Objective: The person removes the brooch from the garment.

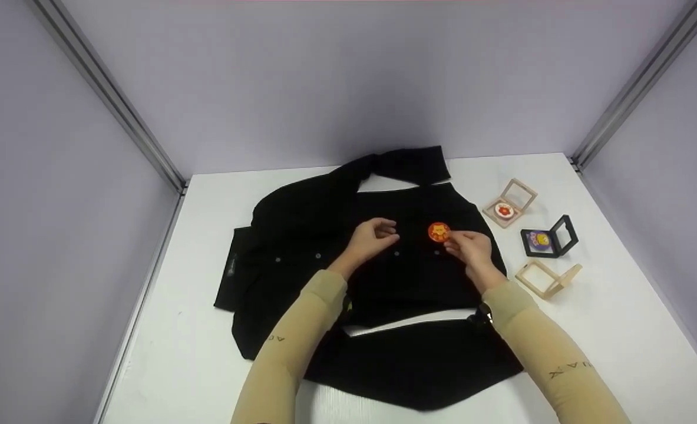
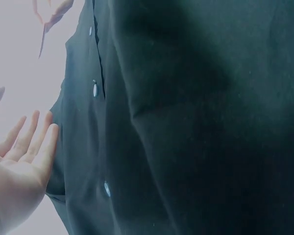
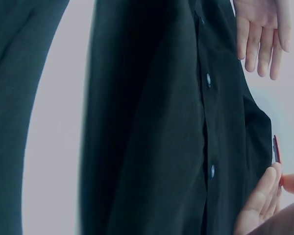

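My right hand (image 1: pixel 471 250) pinches a round red badge (image 1: pixel 439 232) with a yellow star by its edge, over the shirt. In the right wrist view the badge (image 3: pixel 277 152) shows edge-on between thumb and fingers. My left hand (image 1: pixel 372 240) holds nothing; its fingers (image 2: pixel 34 142) are fairly straight in the left wrist view, close over the cloth. Below both hands a black button-up shirt (image 1: pixel 289 235) lies spread sideways on the white table, its button row (image 1: pixel 317 256) running left to right.
On the right stand a light wooden case (image 1: pixel 511 219) with a red-flower badge (image 1: pixel 504 211), a black case (image 1: pixel 551 252) with a purple and yellow badge (image 1: pixel 539 239), and a pale case (image 1: pixel 534 288) with its lid raised. Pale walls (image 1: pixel 348 82) enclose the table (image 1: pixel 177 330).
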Demonstrator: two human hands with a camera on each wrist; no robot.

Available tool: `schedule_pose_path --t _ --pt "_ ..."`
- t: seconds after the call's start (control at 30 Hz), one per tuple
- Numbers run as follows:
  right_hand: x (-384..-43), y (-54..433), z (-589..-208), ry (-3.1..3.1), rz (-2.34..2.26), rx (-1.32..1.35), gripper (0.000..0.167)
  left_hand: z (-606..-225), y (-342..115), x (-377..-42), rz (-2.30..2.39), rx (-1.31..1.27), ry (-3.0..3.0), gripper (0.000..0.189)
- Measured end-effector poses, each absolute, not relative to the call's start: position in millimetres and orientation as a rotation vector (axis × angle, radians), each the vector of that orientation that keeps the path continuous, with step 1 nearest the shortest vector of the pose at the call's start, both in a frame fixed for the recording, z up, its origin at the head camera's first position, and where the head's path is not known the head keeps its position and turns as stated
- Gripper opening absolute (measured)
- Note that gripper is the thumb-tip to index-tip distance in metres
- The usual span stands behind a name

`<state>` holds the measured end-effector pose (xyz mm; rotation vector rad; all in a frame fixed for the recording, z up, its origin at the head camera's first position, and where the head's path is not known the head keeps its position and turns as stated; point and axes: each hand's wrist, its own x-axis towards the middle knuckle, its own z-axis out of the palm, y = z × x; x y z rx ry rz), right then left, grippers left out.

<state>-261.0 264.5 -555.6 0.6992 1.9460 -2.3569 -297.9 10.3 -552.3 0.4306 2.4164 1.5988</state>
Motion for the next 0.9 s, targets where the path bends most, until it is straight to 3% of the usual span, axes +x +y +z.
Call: schedule_pose_path --t 0.33,0.67,0.9 --pt "-253.1 282.8 -558.7 1.932 -2.367 0.743 0.007 -553.1 19.8 -293.2 1.61 0.46 2.368 0.041" --pt "-241.1 290.5 -561.3 1.888 -2.443 0.827 0.018 -555.2 28.6 -291.8 1.619 0.476 2.322 0.042" --pt "-234.7 295.6 -564.1 1.882 -2.479 0.902 0.017 -558.7 32.7 -290.0 1.571 0.527 2.359 0.042"
